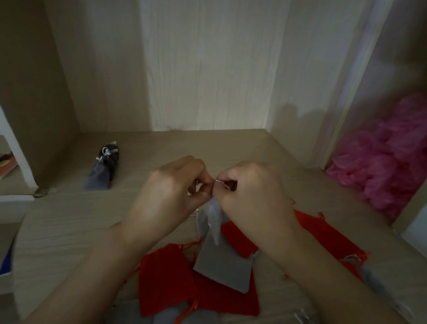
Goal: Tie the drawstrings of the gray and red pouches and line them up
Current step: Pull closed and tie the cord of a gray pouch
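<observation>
left hand (pixel 172 191) pinches drawstring (pixel 222 183) | right hand (pixel 253 195) pinches same drawstring | gray pouch (pixel 223 259) hangs below, over red pouches (pixel 167 276) | tied gray pouch (pixel 102 171) far left on shelf (pixel 76 211)

Dim indoor light, low contrast. The brightest area is a vertical band on the back panel (pixel 207 59); the left side panel (pixel 30 53) sits in dark shadow. Soft shadows on the right wall (pixel 298 116). Pink plastic bags (pixel 400 152) smeared by motion blur, frame edges too. Wide-angle bending of straight lines toward the corners. Left hand (pixel 172 194) and right hand (pixel 251 194) fairly sharp, forearms soft. Red pouches (pixel 171 279) oversaturated, grainy.
</observation>
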Demonstrator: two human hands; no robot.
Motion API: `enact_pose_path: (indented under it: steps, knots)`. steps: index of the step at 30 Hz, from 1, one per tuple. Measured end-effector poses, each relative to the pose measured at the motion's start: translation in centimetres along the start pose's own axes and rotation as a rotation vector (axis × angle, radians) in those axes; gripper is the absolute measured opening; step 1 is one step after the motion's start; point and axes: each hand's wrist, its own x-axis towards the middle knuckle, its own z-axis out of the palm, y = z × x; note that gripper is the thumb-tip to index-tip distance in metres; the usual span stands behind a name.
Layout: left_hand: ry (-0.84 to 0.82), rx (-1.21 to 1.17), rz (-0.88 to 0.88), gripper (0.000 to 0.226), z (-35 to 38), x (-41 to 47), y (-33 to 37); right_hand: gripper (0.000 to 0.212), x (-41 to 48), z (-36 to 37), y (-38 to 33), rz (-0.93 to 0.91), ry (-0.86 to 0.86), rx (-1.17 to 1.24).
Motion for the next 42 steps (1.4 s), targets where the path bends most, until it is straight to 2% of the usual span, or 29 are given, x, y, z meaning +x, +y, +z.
enact_pose_path:
  steps: [5,8,11,15,18,21,24,30,35,39,42]
  knots:
    - [0.074,-0.008,-0.048,0.007,0.5,-0.2,0.2,0.030,0.0,0.2,-0.3,-0.009,0.087,-0.015]
    - [0.191,-0.128,-0.212,0.024,0.1,-0.1,0.4,0.032,0.0,0.1,-0.7,-0.061,0.157,0.087]
    - [0.288,-0.161,-0.253,0.030,-0.3,-0.1,0.4,0.037,-0.2,0.4,-1.0,0.020,0.071,0.392]
    - [0.370,-0.125,-0.161,0.020,-0.4,-0.4,0.7,0.027,0.3,-0.6,-0.7,0.404,-0.121,0.923]
    - [0.386,-0.077,-0.062,0.020,-0.2,-0.5,0.7,0.027,0.4,-0.5,-0.1,0.507,-0.249,1.127]
    - [0.375,-0.086,-0.004,0.020,0.0,-0.4,0.5,0.019,0.5,-0.6,-0.2,0.556,-0.273,1.265]
    - [0.373,-0.116,-0.006,0.021,0.2,-0.4,0.4,0.009,0.7,-0.9,-0.4,0.599,-0.241,1.306]
    - [0.435,-0.059,0.020,0.030,-0.3,-0.1,-0.5,0.012,0.5,-0.8,-0.6,0.645,-0.260,1.362]
    - [0.459,0.050,0.000,0.023,-0.6,0.1,-0.8,0.018,0.7,-0.8,-0.6,0.649,-0.281,1.389]
    - [0.529,0.066,-0.067,0.032,-0.8,0.2,-0.6,0.014,0.7,-0.9,-0.8,0.646,-0.280,1.419]
    - [0.503,0.109,-0.060,0.025,-0.9,0.2,-0.8,0.009,0.6,-0.9,-0.9,0.643,-0.270,1.419]
